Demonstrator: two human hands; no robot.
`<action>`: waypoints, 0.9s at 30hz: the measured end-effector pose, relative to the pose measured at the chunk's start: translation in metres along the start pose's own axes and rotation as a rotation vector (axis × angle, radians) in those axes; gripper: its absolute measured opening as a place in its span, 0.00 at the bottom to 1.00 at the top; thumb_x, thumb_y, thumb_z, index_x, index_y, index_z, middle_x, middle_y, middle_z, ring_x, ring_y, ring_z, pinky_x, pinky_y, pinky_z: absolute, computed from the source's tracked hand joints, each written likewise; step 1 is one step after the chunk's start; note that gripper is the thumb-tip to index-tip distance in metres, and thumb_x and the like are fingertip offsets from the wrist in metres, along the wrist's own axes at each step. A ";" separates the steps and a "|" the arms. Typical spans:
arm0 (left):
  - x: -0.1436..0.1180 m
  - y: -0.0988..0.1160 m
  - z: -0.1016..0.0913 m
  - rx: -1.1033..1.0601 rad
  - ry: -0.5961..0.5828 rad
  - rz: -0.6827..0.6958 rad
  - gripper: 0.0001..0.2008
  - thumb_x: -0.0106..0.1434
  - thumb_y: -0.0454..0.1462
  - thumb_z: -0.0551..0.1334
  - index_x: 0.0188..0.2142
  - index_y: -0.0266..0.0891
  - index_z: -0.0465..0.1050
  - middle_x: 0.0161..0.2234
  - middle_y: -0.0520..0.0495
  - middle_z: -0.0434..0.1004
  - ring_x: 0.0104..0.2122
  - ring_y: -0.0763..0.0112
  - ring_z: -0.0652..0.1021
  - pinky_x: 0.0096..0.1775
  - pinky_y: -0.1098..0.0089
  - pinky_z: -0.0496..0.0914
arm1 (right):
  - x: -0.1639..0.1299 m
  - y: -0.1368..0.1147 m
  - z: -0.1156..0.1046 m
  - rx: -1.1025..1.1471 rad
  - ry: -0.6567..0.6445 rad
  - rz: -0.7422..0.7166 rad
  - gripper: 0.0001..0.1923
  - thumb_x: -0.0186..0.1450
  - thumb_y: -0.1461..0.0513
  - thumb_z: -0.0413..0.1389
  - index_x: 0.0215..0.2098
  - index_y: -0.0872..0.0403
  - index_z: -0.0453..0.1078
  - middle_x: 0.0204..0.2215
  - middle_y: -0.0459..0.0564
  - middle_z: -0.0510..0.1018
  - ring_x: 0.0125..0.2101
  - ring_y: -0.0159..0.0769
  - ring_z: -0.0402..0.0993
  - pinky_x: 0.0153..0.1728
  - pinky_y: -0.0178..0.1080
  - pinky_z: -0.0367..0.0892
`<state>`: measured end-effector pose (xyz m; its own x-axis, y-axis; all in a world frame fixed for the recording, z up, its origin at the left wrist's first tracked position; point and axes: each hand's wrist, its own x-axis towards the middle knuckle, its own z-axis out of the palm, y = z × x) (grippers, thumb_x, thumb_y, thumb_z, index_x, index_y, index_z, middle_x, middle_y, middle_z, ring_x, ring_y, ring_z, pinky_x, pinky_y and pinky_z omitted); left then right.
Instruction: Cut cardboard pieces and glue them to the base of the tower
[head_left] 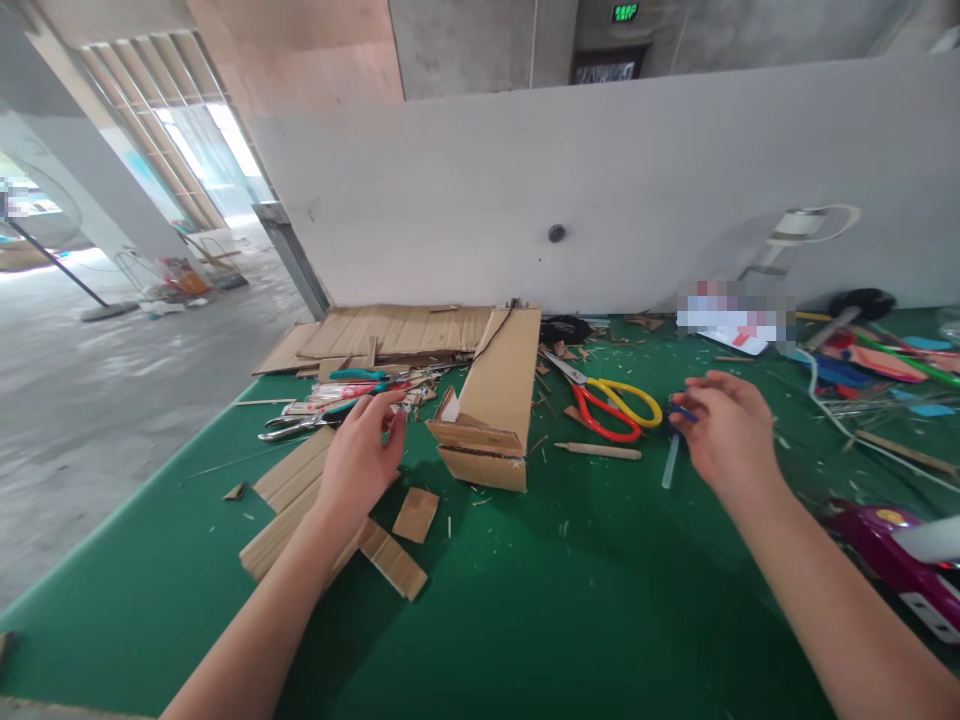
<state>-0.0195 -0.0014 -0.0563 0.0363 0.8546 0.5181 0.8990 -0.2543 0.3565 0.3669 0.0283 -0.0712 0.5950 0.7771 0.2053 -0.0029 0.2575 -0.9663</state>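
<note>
The left hand, fingers loosely curled and holding nothing, hovers over three flat brown cardboard strips. The right hand pinches a small blue object. One folded brown cardboard box and one pair of red-and-yellow-handled scissors lie between the hands, at 12 o'clock.

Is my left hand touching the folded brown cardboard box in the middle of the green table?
Apart. The head view shows green table between the left hand and the folded brown cardboard box.

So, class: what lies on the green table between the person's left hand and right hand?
In the head view, between the left hand and right hand lie a folded brown cardboard box, red-and-yellow scissors and a pale wooden stick.
</note>
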 end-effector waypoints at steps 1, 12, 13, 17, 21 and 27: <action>0.000 0.004 -0.002 -0.070 -0.005 -0.055 0.16 0.64 0.40 0.50 0.48 0.39 0.67 0.30 0.48 0.73 0.30 0.67 0.74 0.35 0.68 0.68 | -0.005 0.000 0.003 -0.073 -0.022 -0.038 0.20 0.50 0.66 0.54 0.41 0.48 0.60 0.36 0.45 0.66 0.24 0.29 0.66 0.17 0.32 0.64; -0.017 0.034 0.003 -0.215 -0.213 -0.224 0.11 0.60 0.36 0.50 0.41 0.41 0.65 0.31 0.51 0.74 0.29 0.67 0.74 0.31 0.69 0.65 | -0.044 -0.035 -0.002 -1.315 -0.468 -0.527 0.20 0.62 0.62 0.45 0.51 0.48 0.66 0.41 0.48 0.77 0.36 0.41 0.74 0.27 0.40 0.67; -0.020 0.036 0.005 -0.229 -0.235 -0.212 0.11 0.58 0.35 0.52 0.41 0.40 0.65 0.33 0.50 0.74 0.31 0.67 0.75 0.32 0.69 0.66 | -0.041 -0.037 -0.008 -1.404 -0.434 -0.499 0.20 0.62 0.62 0.45 0.52 0.48 0.65 0.43 0.49 0.76 0.38 0.44 0.74 0.25 0.40 0.66; -0.032 0.046 0.008 -0.331 -0.362 -0.136 0.15 0.56 0.38 0.57 0.43 0.38 0.64 0.42 0.43 0.72 0.43 0.59 0.74 0.38 0.64 0.70 | -0.020 -0.034 -0.037 -1.549 -0.524 -0.353 0.21 0.62 0.60 0.45 0.53 0.51 0.63 0.49 0.53 0.73 0.40 0.47 0.73 0.28 0.42 0.68; -0.038 0.061 0.015 -0.622 -0.345 -0.181 0.31 0.55 0.45 0.63 0.56 0.40 0.55 0.54 0.39 0.66 0.51 0.57 0.71 0.48 0.59 0.69 | -0.012 -0.021 -0.046 -1.709 -0.466 -0.297 0.19 0.60 0.58 0.49 0.48 0.55 0.67 0.45 0.62 0.72 0.43 0.57 0.70 0.30 0.47 0.68; -0.044 0.080 0.040 -0.773 -0.172 -0.320 0.43 0.50 0.45 0.68 0.59 0.40 0.48 0.55 0.36 0.64 0.56 0.55 0.68 0.55 0.56 0.65 | -0.016 -0.008 -0.037 -1.775 -0.250 -0.314 0.18 0.60 0.58 0.50 0.46 0.57 0.66 0.43 0.63 0.72 0.42 0.61 0.69 0.34 0.52 0.66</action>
<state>0.0680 -0.0412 -0.0818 -0.0469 0.9789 0.1988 0.3294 -0.1727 0.9283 0.3873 -0.0075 -0.0720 0.2834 0.9268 0.2465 0.9355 -0.3237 0.1414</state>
